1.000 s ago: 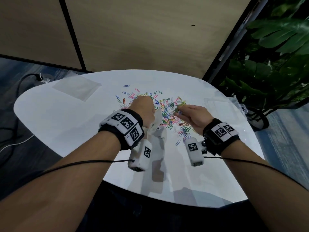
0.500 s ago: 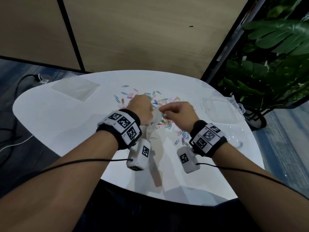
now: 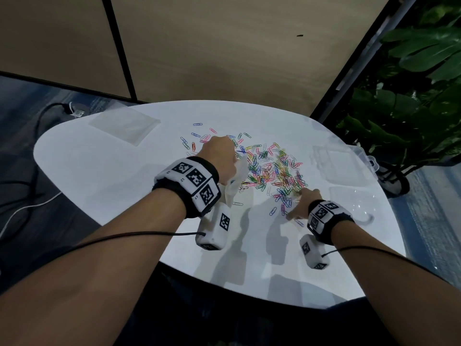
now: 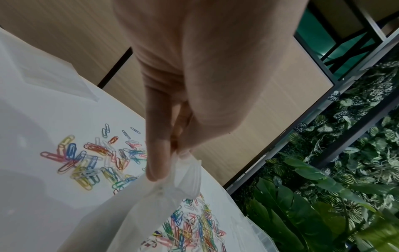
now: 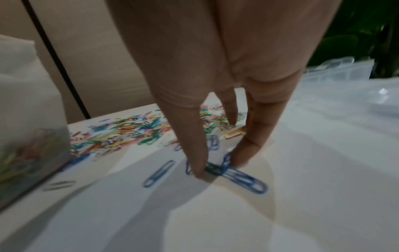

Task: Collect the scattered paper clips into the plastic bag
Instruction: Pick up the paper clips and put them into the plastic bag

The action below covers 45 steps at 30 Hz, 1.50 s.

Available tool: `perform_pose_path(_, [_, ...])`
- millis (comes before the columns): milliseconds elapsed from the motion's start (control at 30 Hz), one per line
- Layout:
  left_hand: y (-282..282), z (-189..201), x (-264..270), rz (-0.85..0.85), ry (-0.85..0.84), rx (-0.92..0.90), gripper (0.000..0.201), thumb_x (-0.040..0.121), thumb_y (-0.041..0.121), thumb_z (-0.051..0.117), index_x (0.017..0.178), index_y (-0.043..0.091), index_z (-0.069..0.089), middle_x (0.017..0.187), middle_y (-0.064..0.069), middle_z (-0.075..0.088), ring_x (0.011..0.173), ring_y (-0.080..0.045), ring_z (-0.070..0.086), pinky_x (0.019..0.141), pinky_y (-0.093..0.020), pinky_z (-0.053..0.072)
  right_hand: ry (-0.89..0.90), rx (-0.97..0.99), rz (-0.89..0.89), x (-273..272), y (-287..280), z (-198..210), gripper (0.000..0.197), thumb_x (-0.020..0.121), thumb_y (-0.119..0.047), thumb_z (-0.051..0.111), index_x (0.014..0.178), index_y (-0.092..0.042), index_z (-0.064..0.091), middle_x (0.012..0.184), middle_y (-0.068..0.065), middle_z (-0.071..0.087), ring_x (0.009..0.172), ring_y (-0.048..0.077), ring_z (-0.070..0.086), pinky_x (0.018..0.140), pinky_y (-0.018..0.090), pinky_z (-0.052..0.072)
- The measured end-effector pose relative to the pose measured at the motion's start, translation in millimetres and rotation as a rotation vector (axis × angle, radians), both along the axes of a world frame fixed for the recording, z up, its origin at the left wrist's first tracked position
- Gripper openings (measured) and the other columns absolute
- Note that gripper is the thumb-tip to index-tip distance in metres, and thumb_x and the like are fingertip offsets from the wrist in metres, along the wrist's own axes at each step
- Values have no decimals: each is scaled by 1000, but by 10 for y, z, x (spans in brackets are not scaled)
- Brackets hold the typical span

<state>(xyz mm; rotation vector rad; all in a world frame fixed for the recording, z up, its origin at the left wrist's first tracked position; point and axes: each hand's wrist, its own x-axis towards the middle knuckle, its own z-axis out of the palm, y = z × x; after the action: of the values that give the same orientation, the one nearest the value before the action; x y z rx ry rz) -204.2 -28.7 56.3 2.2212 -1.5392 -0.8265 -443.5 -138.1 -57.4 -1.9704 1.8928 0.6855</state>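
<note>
Two hands, left hand (image 3: 219, 156) and right hand (image 3: 305, 203), one held plastic bag (image 4: 151, 213), too many coloured paper clips (image 3: 272, 168) to count, one white table (image 3: 99, 176), two clear plastic boxes (image 3: 334, 163), one flat bag (image 3: 124, 124), one plant (image 3: 404, 116)

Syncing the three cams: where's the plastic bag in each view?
Head: plastic bag centre, hanging from the left hand.
Left wrist: bottom centre, below the pinching fingers.
Right wrist: far left edge, clips inside.
Shared landmark: paper clip pile on the white table.
</note>
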Motion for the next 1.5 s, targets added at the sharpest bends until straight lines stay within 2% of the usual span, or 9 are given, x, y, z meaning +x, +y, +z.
perform_pose_path(300, [86,-22,124,24,-18,16,26,86,-4,61,107,4,73,101,-14,75,87,-30,74,84,-40,62,-264,-236,37,447,-121,-244,63,84,-32,69,142,-22,48,147,13,36,133,33,44,110,39,40])
perform_pose_path(433, [100,-30,170,15,-55,26,24,86,-4,60,103,3,76,92,-14,78,83,-27,75,83,-38,62,-213,-292,228,481,-197,-284,21,87,-10,58,100,-15,74,103,11,68,96,28,66,85,31,54])
perform_pose_path(600, [83,-9,154,0,-53,47,27,85,-5,59,105,4,75,89,-14,78,79,-28,76,83,-39,62,-161,-266,162,468,-204,-160,19,90,-12,61,73,-9,69,69,7,60,66,23,55,58,22,47])
perform_pose_path(700, [56,-7,114,-20,-45,44,29,85,-6,61,108,5,74,91,-15,77,84,-30,76,84,-40,62,-440,-206,-74,338,-282,-33,20,86,-28,71,75,-13,77,71,2,70,72,17,65,61,19,49])
perform_pose_path(833, [23,2,54,-44,-50,42,27,84,-5,61,107,2,75,89,-16,77,85,-29,76,85,-40,61,-1170,42,-566,335,-260,273,11,79,-8,80,83,0,75,88,20,74,76,22,73,80,31,61])
perform_pose_path(1000, [15,-6,-7,-22,-5,18,27,83,-6,62,106,2,75,90,-16,77,88,-31,74,85,-40,61,-1518,421,-497,617,124,753,28,89,-4,68,110,14,65,95,18,72,87,21,72,74,19,58])
perform_pose_path(1200, [22,-20,-67,11,27,-8,22,82,-5,62,90,6,79,75,-14,76,76,-27,75,80,-39,62,-1410,389,-375,958,414,664,11,86,3,69,94,9,71,98,23,71,84,28,71,78,26,60])
perform_pose_path(1367, [22,-18,-58,28,73,-9,26,84,-6,62,100,7,78,85,-12,77,73,-24,76,78,-39,63,-1010,-80,27,1069,449,596,11,83,-5,70,87,-11,78,72,11,75,65,24,74,72,41,63])
perform_pose_path(1500, [31,-23,-41,23,67,-8,25,89,-3,57,96,10,77,73,-10,75,65,-20,76,74,-35,63,-872,-199,266,1144,481,617,19,87,-5,62,91,-12,79,71,6,74,66,21,70,72,32,59])
